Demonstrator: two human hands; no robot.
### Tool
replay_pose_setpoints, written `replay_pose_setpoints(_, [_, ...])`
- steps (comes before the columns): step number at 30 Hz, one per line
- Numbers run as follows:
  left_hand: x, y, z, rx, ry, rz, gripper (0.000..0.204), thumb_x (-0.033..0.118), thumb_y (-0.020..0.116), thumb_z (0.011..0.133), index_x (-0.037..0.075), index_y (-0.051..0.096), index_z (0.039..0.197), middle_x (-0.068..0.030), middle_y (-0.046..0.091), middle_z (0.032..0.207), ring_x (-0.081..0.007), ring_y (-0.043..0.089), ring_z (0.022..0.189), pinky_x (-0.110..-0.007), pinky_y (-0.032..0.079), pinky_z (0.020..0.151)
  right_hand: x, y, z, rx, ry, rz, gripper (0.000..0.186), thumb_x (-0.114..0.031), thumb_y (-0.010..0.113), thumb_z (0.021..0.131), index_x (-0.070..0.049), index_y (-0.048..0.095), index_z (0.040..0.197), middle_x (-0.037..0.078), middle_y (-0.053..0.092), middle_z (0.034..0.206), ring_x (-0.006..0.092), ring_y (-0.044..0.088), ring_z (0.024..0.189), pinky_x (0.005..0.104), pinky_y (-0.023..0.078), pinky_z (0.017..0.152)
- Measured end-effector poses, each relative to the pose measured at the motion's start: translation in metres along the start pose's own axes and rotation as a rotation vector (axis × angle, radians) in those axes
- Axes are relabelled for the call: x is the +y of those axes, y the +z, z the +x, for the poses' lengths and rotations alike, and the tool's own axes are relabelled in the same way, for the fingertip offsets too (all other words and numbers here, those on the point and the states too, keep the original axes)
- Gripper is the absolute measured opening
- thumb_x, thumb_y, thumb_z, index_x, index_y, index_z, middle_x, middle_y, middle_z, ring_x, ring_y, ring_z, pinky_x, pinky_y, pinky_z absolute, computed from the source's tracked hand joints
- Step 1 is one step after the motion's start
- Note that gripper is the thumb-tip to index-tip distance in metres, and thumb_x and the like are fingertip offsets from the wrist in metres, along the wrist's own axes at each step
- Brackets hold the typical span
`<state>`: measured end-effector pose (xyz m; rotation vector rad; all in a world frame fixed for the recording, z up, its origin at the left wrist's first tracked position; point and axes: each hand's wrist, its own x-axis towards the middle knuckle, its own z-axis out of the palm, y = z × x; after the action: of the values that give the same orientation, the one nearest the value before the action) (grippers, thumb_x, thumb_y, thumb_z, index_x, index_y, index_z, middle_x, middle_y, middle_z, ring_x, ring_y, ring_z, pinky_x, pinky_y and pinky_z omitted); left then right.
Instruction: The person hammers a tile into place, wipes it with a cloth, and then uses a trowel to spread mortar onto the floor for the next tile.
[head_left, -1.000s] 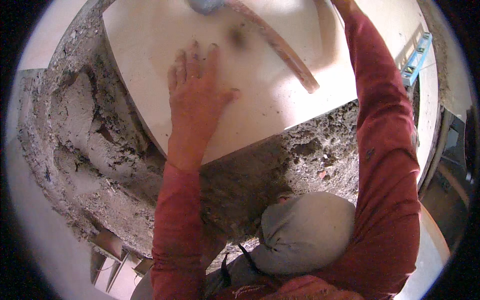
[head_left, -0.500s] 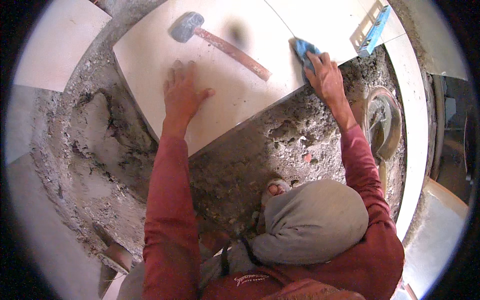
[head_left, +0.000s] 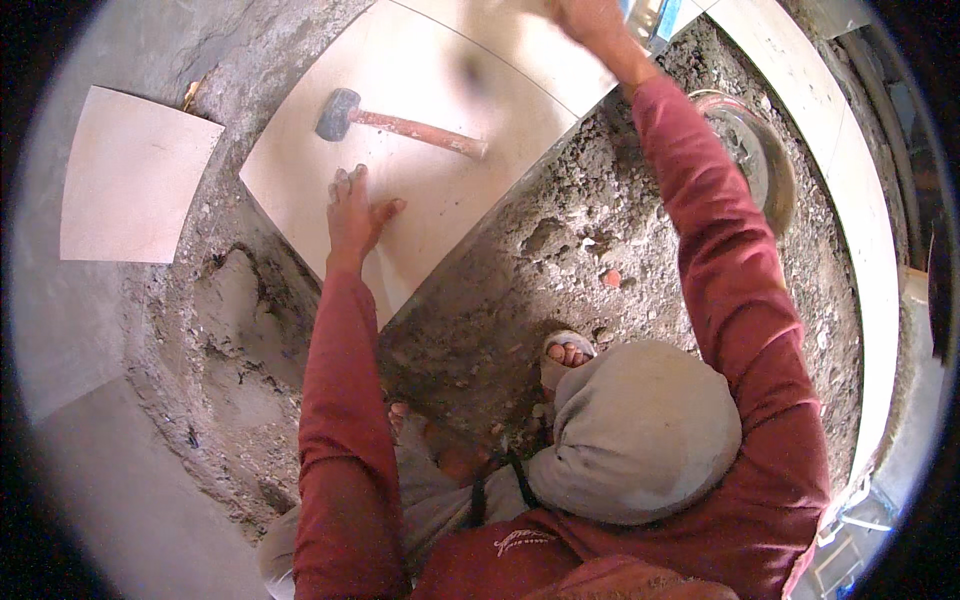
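Observation:
My left hand (head_left: pixel 355 215) rests with fingers apart on a large cream tile (head_left: pixel 450 200), near its left lower side. Just beyond the fingertips lies a mallet with a dark head (head_left: pixel 338 115) and a worn reddish handle (head_left: pixel 420 133). My right hand (head_left: pixel 590 25) reaches to the top edge of the view, over the upper tiles; its fingers are cut off or blurred, so what they hold is unclear. A light blue level (head_left: pixel 665 20) lies just to its right, partly out of view.
Rough rubbly bedding (head_left: pixel 540 260) lies below the tiles, around my sandalled foot (head_left: pixel 566 358). A round pan (head_left: pixel 765 175) sits beside my right arm. A loose square tile (head_left: pixel 140 180) lies at left. A tiled strip (head_left: pixel 860 250) borders the right.
My right hand, on a blue object at the tile's edge half a second ago, has moved farther up and forward. The view has shifted, showing more of the loose left tile.

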<state>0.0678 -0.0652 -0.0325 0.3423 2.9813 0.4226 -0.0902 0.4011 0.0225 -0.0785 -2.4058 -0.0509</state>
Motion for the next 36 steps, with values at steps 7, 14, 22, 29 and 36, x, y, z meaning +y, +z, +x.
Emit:
replay_pose_setpoints(7, [-0.036, -0.017, -0.023, -0.017, 0.017, 0.026, 0.098, 0.054, 0.079, 0.079, 0.002, 0.038, 0.152, -0.0356, 0.029, 0.156, -0.0517, 0.031, 0.144, -0.053, 0.031, 0.117, -0.144, -0.048, -0.177, -0.282, -0.038, 0.140, 0.077, -0.057, 0.042, 0.102, 0.010, 0.049, 0.138, 0.035, 0.046, 0.138, 0.0529, 0.040, 0.134, 0.0604, 0.031, 0.113])
replay_pose_setpoints(14, [-0.026, -0.020, -0.022, -0.039, -0.066, -0.099, 0.097, 0.048, 0.081, 0.079, 0.002, 0.038, 0.152, -0.0360, 0.027, 0.157, -0.0513, 0.027, 0.146, -0.053, 0.028, 0.119, -0.153, -0.073, -0.197, -0.421, 0.008, 0.162, 0.078, -0.056, 0.032, 0.106, 0.010, 0.037, 0.149, 0.033, 0.034, 0.154, 0.0468, 0.027, 0.148, 0.0538, 0.020, 0.124])
replay_pose_setpoints(22, [-0.036, -0.017, -0.021, -0.029, -0.026, -0.084, 0.095, 0.046, 0.080, 0.081, -0.001, 0.037, 0.152, -0.0373, 0.026, 0.156, -0.0461, 0.031, 0.146, -0.045, 0.045, 0.109, -0.154, -0.078, -0.199, -0.480, -0.061, 0.087, 0.066, -0.045, 0.034, 0.108, 0.009, 0.041, 0.147, 0.030, 0.037, 0.153, 0.0438, 0.032, 0.147, 0.0492, 0.024, 0.124])
replay_pose_setpoints(29, [-0.049, 0.005, -0.014, 0.001, 0.021, -0.004, 0.097, 0.053, 0.078, 0.079, 0.002, 0.039, 0.152, -0.0374, 0.030, 0.155, -0.0494, 0.029, 0.146, -0.053, 0.033, 0.116, -0.136, -0.049, -0.196, -0.385, -0.061, 0.197, 0.049, -0.024, 0.052, 0.098, 0.010, 0.054, 0.132, 0.033, 0.047, 0.143, 0.0476, 0.041, 0.139, 0.0532, 0.034, 0.117])
replay_pose_setpoints(36, [-0.031, -0.014, -0.019, -0.037, -0.055, -0.031, 0.099, 0.054, 0.078, 0.078, 0.007, 0.036, 0.155, -0.0318, 0.026, 0.160, -0.0484, 0.025, 0.148, -0.057, 0.028, 0.117, -0.148, -0.043, -0.155, -0.474, -0.145, 0.249, 0.054, -0.004, 0.055, 0.090, 0.004, 0.046, 0.142, 0.027, 0.044, 0.145, 0.0422, 0.040, 0.143, 0.0493, 0.032, 0.120])
